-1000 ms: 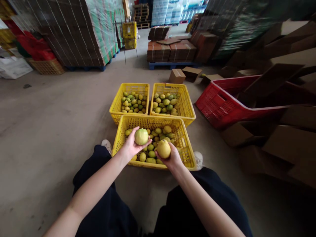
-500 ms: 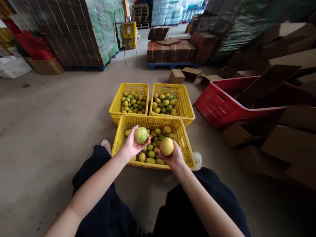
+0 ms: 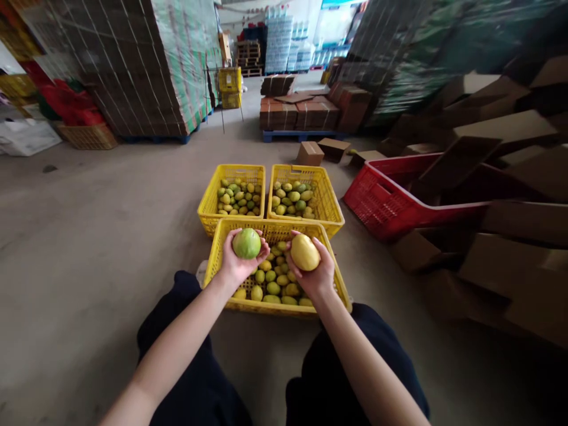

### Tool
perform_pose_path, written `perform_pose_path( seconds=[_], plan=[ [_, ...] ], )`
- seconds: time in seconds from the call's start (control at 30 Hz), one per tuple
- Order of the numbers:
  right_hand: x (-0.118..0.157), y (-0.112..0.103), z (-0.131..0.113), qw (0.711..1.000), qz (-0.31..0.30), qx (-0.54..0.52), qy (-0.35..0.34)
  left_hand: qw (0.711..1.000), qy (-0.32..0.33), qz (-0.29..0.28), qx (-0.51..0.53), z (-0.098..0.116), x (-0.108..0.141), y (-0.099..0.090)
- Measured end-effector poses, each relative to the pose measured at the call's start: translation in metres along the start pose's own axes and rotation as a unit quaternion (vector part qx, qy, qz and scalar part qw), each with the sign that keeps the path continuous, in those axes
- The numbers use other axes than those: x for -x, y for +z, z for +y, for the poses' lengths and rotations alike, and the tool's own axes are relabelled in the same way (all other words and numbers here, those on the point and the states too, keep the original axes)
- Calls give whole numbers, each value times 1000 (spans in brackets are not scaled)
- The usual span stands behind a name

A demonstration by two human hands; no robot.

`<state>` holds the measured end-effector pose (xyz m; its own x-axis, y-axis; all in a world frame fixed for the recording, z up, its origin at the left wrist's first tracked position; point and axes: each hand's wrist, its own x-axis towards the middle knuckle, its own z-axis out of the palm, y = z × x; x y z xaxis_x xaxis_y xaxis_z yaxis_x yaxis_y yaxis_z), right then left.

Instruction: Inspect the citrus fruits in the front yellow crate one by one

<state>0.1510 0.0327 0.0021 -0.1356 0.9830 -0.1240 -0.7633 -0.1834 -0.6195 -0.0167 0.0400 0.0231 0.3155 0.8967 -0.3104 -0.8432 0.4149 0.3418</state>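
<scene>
My left hand (image 3: 235, 266) cups a green lemon (image 3: 247, 243), its fingers curled under and around the fruit. In my right hand (image 3: 322, 277) sits a yellow lemon (image 3: 305, 252), gripped from below and the right side. Both hands are held over the near yellow crate (image 3: 335, 278), apart from each other. Beneath them, many green and yellow lemons (image 3: 273, 288) lie in that crate, partly hidden by the hands and forearms.
Beyond stand two more yellow crates, a left one (image 3: 207, 198) and a right one (image 3: 331, 204), both holding lemons. A red crate (image 3: 370, 201) and heaped cardboard boxes (image 3: 506, 254) are on the right. Flattened cartons (image 3: 317, 114) lie on a blue pallet (image 3: 302, 135) farther back.
Both hands have risen slightly relative to the near crate and turned the lemons in their grasp. The view has tilted up, so the crates and background sit lower.
</scene>
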Motion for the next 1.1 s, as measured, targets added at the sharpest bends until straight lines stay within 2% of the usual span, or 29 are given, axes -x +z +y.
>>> perform_pose_path(
  seconds=[0.07, 0.2, 0.4, 0.53, 0.67, 0.77, 0.83, 0.9, 1.0, 1.1],
  plan=[
    [-2, 1, 3, 999, 1, -41, -16, 998, 9, 6, 54, -1, 0, 7],
    [-3, -5, 10, 994, 26, -109, 2, 992, 32, 16, 118, -10, -3, 15],
    [-1, -14, 22, 992, 27, -125, 22, 988, 22, 4, 154, -34, -14, 8],
    [-2, -12, 23, 992, 31, -118, 27, 991, 32, -13, 130, -42, -18, 5],
    [-6, -7, 21, 998, 45, -54, -5, 993, 57, 23, 103, -40, -18, 5],
    [-9, -5, 22, 988, 94, 65, -100, 995, 58, 18, 76, -42, -15, 7],
    [-10, -3, 25, 954, 128, 192, -190, 998, 42, -3, 50, -45, -12, 8],
    [-8, -2, 27, 889, 120, 348, -274, 999, 33, -16, 28, -49, -11, 8],
    [-2, -3, 28, 782, 29, 520, -344, 999, 44, -9, 24, -53, -14, 5],
    [2, -3, 25, 694, -78, 615, -367, 998, 43, 25, 30, -55, -21, -5]
  ],
)
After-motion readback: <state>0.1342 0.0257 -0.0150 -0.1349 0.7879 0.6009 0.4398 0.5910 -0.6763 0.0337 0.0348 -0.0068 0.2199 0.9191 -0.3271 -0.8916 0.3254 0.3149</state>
